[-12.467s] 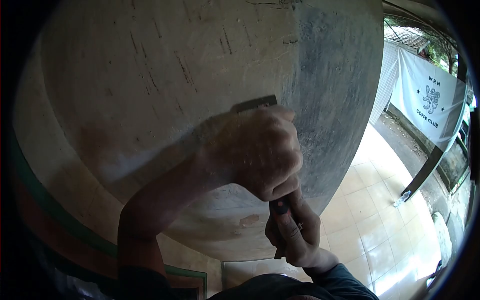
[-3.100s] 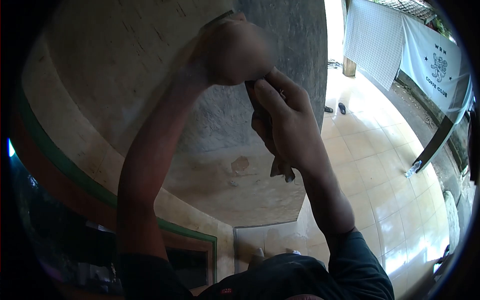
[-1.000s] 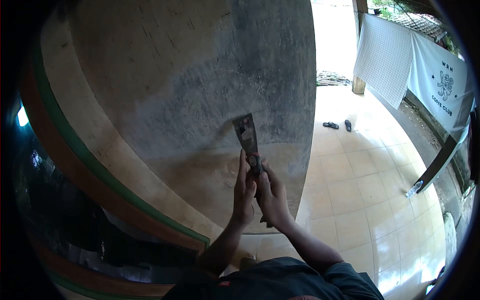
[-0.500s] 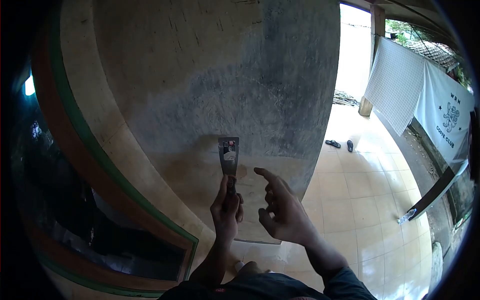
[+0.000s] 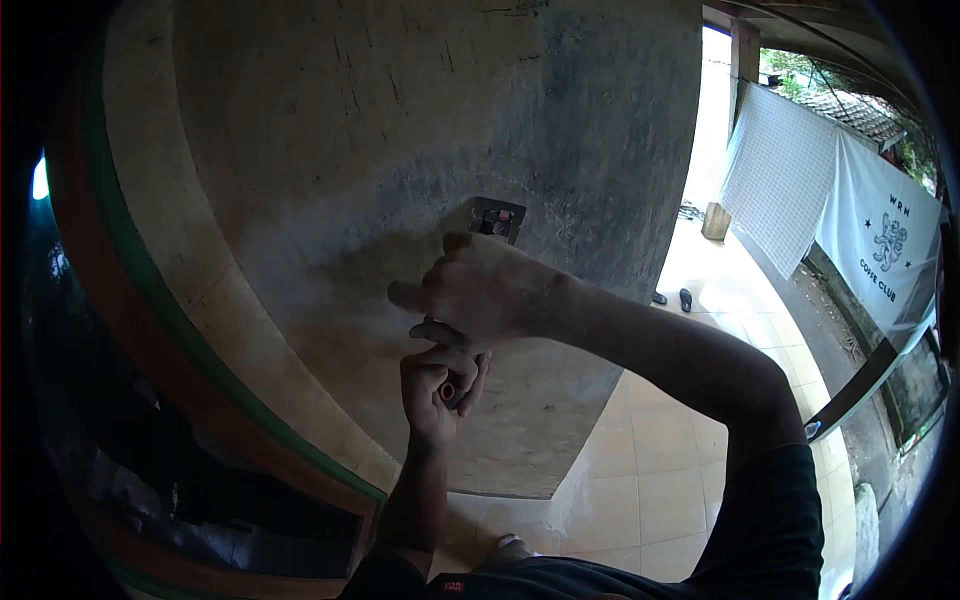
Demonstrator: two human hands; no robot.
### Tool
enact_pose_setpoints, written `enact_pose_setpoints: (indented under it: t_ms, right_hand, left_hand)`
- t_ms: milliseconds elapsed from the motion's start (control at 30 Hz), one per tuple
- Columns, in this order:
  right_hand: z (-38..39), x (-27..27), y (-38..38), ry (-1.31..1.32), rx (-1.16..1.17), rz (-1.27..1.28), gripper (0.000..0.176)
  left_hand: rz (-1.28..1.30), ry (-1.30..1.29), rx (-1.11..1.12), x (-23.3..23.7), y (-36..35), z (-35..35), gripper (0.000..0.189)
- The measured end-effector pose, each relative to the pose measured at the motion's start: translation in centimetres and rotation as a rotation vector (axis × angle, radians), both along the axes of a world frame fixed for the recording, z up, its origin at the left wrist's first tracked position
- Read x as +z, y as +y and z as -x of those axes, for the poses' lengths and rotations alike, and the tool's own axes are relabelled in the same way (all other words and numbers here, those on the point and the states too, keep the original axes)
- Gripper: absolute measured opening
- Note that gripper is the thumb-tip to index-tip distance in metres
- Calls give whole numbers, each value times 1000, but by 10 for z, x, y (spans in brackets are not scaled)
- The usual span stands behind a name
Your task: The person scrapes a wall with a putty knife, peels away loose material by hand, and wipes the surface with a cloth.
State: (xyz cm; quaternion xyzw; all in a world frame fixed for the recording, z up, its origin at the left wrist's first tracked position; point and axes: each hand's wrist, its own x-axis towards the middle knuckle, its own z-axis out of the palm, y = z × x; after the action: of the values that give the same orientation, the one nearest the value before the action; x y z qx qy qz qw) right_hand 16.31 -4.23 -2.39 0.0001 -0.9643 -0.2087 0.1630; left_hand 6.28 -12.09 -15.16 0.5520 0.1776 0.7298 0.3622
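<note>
My left hand is closed round the handle of a putty knife, with the handle's round butt end showing between the fingers. The wide metal blade points up and away, close to the wall, with a worn label on its face. My right hand crosses in front of the lower blade, just above my left hand, slightly blurred. Its fingers point left, apart from each other, and it hides the middle of the tool. Behind both hands stands a wall with a grey patch over beige plaster.
A window frame with green and brown edging curves along the left. On the right are a tiled floor, dark sandals, a post and a hanging white banner. A foot shows below.
The putty knife has risen and tilted right, its blade now higher before the grey patch. My right hand has swung up and left across the blade. The view has shifted slightly.
</note>
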Motion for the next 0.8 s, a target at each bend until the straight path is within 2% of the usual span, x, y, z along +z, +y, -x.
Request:
enact_pose_setpoints:
  t_ms: [67,100,167,300,367,400,500,567,633,733,800]
  right_hand:
    - [3,19,13,-44,-74,-125,42]
    - [5,25,18,-49,-73,-123,42]
    - [10,33,24,-48,-70,-70,54]
    - [9,17,22,-21,-38,-74,55]
    - [6,-2,27,53,50,-26,52]
    - [4,6,30,42,51,-34,52]
    - [5,32,33,79,-36,-57,48]
    - [10,35,34,180,-174,40,45]
    - [8,9,30,177,-108,58,43]
    - [10,-3,34,199,-14,75,40]
    - [16,1,35,219,26,94,39]
  left_hand:
    - [-67,101,-45,16,13,9,33]
    - [-65,97,-43,21,19,10,33]
    - [-225,175,-27,27,25,9,32]
    - [-231,98,70,6,11,-3,35]
    - [-208,69,198,-5,11,-9,44]
    - [-170,58,269,6,12,-16,51]
    - [-176,38,302,33,44,-9,51]
    - [-167,17,308,34,43,-14,51]
    - [-20,-65,353,20,21,-29,51]
    - [-68,-52,387,2,13,-34,41]
    - [-71,-131,390,10,20,-23,38]
